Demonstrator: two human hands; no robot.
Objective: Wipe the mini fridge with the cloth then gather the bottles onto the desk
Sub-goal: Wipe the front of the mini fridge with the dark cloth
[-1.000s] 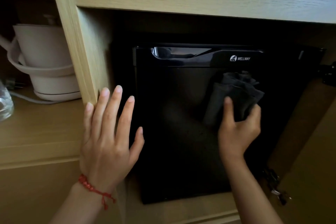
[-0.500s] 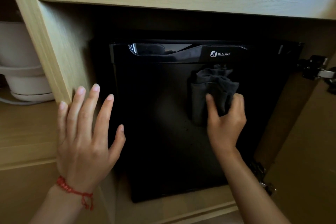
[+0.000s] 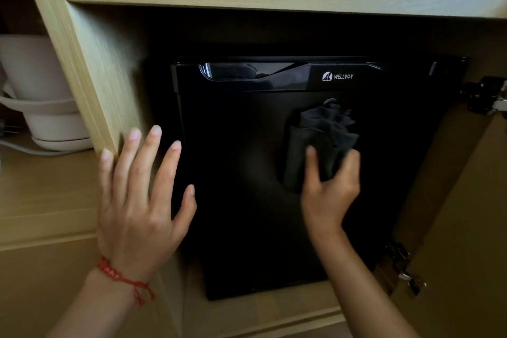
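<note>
A black mini fridge (image 3: 247, 173) with a WELLWAY label stands inside a light wood cabinet, its door closed. My right hand (image 3: 329, 192) presses a bunched dark grey cloth (image 3: 318, 140) against the right half of the fridge door. My left hand (image 3: 137, 206), with a red cord bracelet at the wrist, is spread flat with fingers apart over the cabinet's upright panel and the fridge's left edge. No bottles are in view.
A white kettle (image 3: 41, 96) with its cord sits on a wooden shelf (image 3: 41, 186) at the left. The wood divider panel (image 3: 90, 68) stands between shelf and fridge. The open cabinet door (image 3: 466, 214) with metal hinges (image 3: 482, 96) is at the right.
My right hand has shifted the cloth slightly left and down on the fridge door. The view has swung back toward the left. My left hand stays spread at the panel.
</note>
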